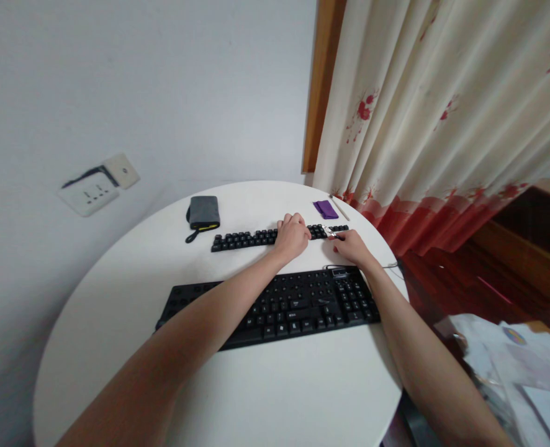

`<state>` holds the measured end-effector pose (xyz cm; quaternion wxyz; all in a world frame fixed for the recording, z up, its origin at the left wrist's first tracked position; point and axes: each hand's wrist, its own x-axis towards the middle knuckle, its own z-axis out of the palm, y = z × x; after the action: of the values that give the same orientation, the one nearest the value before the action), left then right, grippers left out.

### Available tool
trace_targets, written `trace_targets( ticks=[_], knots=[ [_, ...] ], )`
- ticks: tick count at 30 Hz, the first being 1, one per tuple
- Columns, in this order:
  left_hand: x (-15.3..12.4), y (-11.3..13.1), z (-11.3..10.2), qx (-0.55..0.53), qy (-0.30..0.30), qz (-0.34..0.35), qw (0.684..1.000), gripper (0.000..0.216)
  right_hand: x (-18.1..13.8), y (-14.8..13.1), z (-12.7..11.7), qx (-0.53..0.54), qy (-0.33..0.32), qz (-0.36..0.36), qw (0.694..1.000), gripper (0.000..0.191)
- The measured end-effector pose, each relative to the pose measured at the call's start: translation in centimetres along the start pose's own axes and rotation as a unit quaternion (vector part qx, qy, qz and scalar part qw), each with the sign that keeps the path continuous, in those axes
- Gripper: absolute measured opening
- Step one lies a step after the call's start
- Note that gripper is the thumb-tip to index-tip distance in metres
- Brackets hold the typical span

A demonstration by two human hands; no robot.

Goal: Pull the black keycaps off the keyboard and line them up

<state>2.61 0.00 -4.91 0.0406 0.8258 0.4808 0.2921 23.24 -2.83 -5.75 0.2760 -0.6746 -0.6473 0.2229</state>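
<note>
A black keyboard (298, 304) lies on the round white table (256, 385), with several keys gone from its left part. Beyond it a row of loose black keycaps (244, 238) is lined up. My left hand (292, 236) rests curled on the right part of that row. Just right of it, my right hand (351, 246) pinches a small metal tool (331, 233) whose tip touches the keycaps at the row's right end.
A grey pouch with a black strap (203, 213) lies at the back left of the table. A purple cloth (326, 209) and a thin stick (339, 208) lie at the back right. A curtain (442, 118) hangs to the right. Papers (512, 360) lie lower right.
</note>
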Motion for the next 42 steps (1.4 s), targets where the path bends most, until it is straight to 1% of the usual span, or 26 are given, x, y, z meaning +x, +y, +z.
trace_targets(
  ticks=[6,9,15,21,23,28,33,35,38,40,42],
  knots=[
    [0.0,0.0,0.0,0.006,-0.008,0.003,1.0,0.03,0.2,0.3,0.2,0.0,0.009,0.008,1.0,0.032],
    [0.0,0.0,0.1,0.004,-0.01,-0.001,1.0,0.03,0.3,0.3,0.3,-0.007,0.007,0.006,1.0,0.029],
    [0.0,-0.2,0.4,0.003,-0.004,0.004,1.0,0.029,0.3,0.2,0.3,-0.024,0.003,0.003,1.0,0.025],
    [0.2,0.0,0.2,-0.009,0.001,0.0,1.0,0.03,0.4,0.1,0.3,-0.025,0.003,0.001,1.0,0.025],
    [0.4,0.0,0.0,-0.022,0.025,-0.009,0.999,0.03,0.4,0.1,0.3,-0.022,0.004,0.003,1.0,0.024],
    [1.0,-0.4,-0.6,-0.072,0.123,-0.054,0.988,0.033,0.5,0.2,0.4,-0.01,0.007,0.005,1.0,0.023],
    [1.1,-0.7,-1.0,-0.092,0.178,-0.077,0.977,0.038,0.6,0.3,0.3,0.017,0.014,0.006,1.0,0.02],
    [1.0,-0.6,-1.1,-0.093,0.184,-0.077,0.975,0.038,0.5,0.1,0.0,0.035,0.023,0.009,0.999,0.022],
    [0.9,-0.3,-1.3,-0.09,0.165,-0.063,0.98,0.036,0.2,-0.6,-0.8,0.078,0.051,-0.001,0.996,0.033],
    [0.8,-0.1,-1.3,-0.088,0.145,-0.039,0.985,0.034,-0.1,-1.1,-1.6,0.153,0.103,-0.034,0.982,0.043],
    [0.7,-0.1,-1.1,-0.097,0.13,-0.006,0.987,0.033,-0.5,-1.4,-2.4,0.225,0.172,-0.072,0.956,0.051]
  ],
)
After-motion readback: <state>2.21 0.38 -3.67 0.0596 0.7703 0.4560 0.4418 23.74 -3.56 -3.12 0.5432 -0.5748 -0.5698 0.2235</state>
